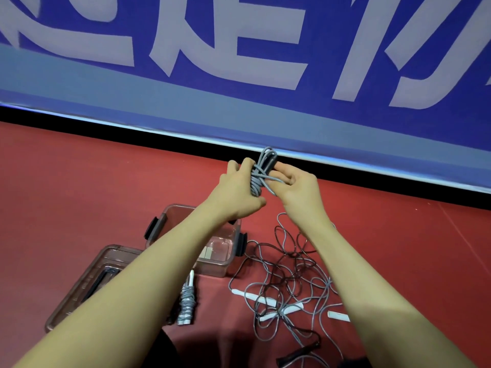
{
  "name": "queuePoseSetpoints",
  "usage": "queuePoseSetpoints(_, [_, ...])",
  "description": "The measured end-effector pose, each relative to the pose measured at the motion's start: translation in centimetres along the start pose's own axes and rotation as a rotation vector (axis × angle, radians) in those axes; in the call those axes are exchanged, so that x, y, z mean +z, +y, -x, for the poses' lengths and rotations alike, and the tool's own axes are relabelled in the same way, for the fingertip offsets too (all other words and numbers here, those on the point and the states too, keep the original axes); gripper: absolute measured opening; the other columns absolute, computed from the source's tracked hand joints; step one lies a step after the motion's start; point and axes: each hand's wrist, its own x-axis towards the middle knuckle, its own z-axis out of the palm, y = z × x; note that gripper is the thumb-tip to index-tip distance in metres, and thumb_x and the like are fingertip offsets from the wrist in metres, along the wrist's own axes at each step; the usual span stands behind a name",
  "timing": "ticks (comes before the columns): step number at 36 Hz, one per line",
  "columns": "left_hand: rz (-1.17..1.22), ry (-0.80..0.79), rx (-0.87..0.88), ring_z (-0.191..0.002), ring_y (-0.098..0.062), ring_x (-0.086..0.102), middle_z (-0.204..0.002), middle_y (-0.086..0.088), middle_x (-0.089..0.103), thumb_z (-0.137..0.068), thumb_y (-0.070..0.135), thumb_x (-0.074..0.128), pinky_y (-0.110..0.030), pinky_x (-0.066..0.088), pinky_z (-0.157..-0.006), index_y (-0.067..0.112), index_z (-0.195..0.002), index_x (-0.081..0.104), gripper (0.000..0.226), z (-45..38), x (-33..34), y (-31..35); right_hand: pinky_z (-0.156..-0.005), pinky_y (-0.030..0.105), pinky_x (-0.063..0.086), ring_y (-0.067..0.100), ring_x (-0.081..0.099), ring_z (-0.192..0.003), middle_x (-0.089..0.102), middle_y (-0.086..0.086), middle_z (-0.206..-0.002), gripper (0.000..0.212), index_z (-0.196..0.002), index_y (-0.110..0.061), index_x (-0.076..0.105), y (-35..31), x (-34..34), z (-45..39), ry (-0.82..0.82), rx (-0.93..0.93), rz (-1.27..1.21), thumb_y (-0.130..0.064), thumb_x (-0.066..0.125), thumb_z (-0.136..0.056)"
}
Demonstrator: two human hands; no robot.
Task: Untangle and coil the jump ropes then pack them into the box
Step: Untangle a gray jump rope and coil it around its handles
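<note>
My left hand (239,192) grips a coiled grey jump rope (261,172) held up in front of me. My right hand (297,185) pinches a loose grey strand wound around that bundle. Below, a clear plastic box (220,264) with dark latches stands open on the red floor, partly hidden by my left forearm. A wrapped grey rope with white handles (187,301) lies in front of the box. To the right lies a tangle of grey and dark ropes (289,277) with white handles (255,297).
The box's clear lid (87,282) lies on the floor at the left. A black handle (297,355) lies near the bottom edge. A blue banner with white lettering (239,62) stands along the far edge of the red floor.
</note>
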Motion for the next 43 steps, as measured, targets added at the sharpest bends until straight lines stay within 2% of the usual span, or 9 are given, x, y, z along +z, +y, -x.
queuePoseSetpoints(3, [-0.136, 0.092, 0.071, -0.096, -0.034, 0.048, -0.114, -0.006, 0.036, -0.076, 0.029, 0.07, -0.046, 0.047, -0.081, 0.016, -0.126, 0.037, 0.061, 0.1, 0.0, -0.1, -0.073, 0.008, 0.048, -0.01, 0.063, -0.077, 0.068, -0.007, -0.089, 0.036, -0.119, -0.002, 0.058, 0.0, 0.0, -0.3, 0.047, 0.021, -0.002, 0.008, 0.06, -0.084])
queuePoseSetpoints(6, [-0.26, 0.165, 0.148, -0.097, -0.034, 0.051, -0.117, -0.004, 0.042, -0.08, 0.03, 0.07, -0.044, 0.048, -0.075, 0.02, -0.137, 0.032, 0.069, 0.3, -0.2, 0.0, -0.073, 0.013, 0.049, -0.003, 0.065, -0.077, 0.07, -0.011, -0.08, 0.029, -0.108, -0.005, 0.063, -0.2, 0.0, -0.5, 0.069, 0.009, 0.005, 0.008, 0.062, -0.082])
queuePoseSetpoints(11, [-0.339, 0.213, 0.066, -0.086, -0.031, 0.051, -0.103, -0.002, 0.044, -0.08, 0.017, 0.053, -0.033, 0.033, -0.059, 0.017, -0.119, 0.038, 0.041, 0.8, 0.1, 0.9, -0.081, 0.038, 0.051, 0.027, 0.067, -0.091, 0.073, 0.007, -0.086, 0.019, -0.097, -0.006, 0.067, -0.6, 0.2, -0.5, 0.065, 0.013, 0.038, 0.004, 0.064, -0.081])
queuePoseSetpoints(17, [-0.473, 0.266, 0.039, -0.084, -0.032, 0.055, -0.096, -0.004, 0.046, -0.086, 0.025, 0.051, -0.034, 0.031, -0.058, 0.013, -0.109, 0.038, 0.029, 0.8, 0.1, 1.1, -0.072, 0.04, 0.055, 0.018, 0.066, -0.071, 0.071, -0.006, -0.072, 0.003, -0.081, -0.026, 0.07, 0.6, -0.1, -0.7, 0.155, -0.053, 0.418, -0.028, 0.069, -0.08])
queuePoseSetpoints(20, [-0.528, 0.254, 0.024, -0.087, -0.034, 0.055, -0.103, -0.007, 0.049, -0.089, 0.024, 0.048, -0.034, 0.03, -0.058, 0.011, -0.112, 0.038, 0.028, 0.7, 0.5, 1.0, -0.063, 0.043, 0.052, 0.024, 0.058, -0.059, 0.061, -0.001, -0.054, 0.02, -0.067, -0.021, 0.065, 0.7, -0.2, -0.4, 0.186, -0.089, 0.53, -0.037, 0.069, -0.078])
queuePoseSetpoints(24, [-0.542, 0.273, -0.008, -0.086, -0.034, 0.054, -0.103, -0.008, 0.049, -0.09, 0.021, 0.047, -0.034, 0.03, -0.057, 0.01, -0.112, 0.038, 0.026, 0.6, 0.7, 0.7, -0.057, 0.032, 0.04, 0.024, 0.046, -0.053, 0.058, 0.012, -0.056, 0.02, -0.075, -0.009, 0.066, -0.1, 0.3, -0.1, 0.054, -0.085, 0.353, -0.025, 0.066, -0.087])
queuePoseSetpoints(29, [-0.491, 0.282, -0.048, -0.085, -0.035, 0.056, -0.102, -0.009, 0.05, -0.09, 0.022, 0.048, -0.034, 0.03, -0.058, 0.011, -0.11, 0.039, 0.024, 0.3, 0.4, 0.1, -0.057, 0.021, 0.043, 0.012, 0.052, -0.05, 0.057, 0.0, -0.063, 0.011, -0.095, -0.004, 0.064, -0.5, 0.5, 0.1, -0.099, 0.014, 0.205, -0.011, 0.056, -0.093])
queuePoseSetpoints(33, [-0.463, 0.268, -0.04, -0.086, -0.035, 0.055, -0.101, -0.008, 0.05, -0.087, 0.02, 0.05, -0.034, 0.03, -0.059, 0.011, -0.11, 0.039, 0.027, 0.3, 0.1, 0.1, -0.055, 0.014, 0.043, 0.003, 0.055, -0.049, 0.058, -0.003, -0.068, 0.019, -0.102, -0.01, 0.066, 0.1, 0.9, -0.4, 0.041, 0.028, 0.182, -0.009, 0.049, -0.096])
queuePoseSetpoints(43, [-0.613, 0.265, 0.07, -0.092, -0.03, 0.05, -0.107, -0.001, 0.051, -0.087, 0.019, 0.049, -0.034, 0.028, -0.062, 0.017, -0.115, 0.041, 0.029, 0.4, 0.8, 0.6, -0.045, 0.019, 0.044, 0.003, 0.052, -0.042, 0.058, 0.004, -0.062, 0.014, -0.078, -0.01, 0.055, 0.9, 0.2, -0.9, 0.371, 0.093, -0.056, -0.003, 0.064, -0.086])
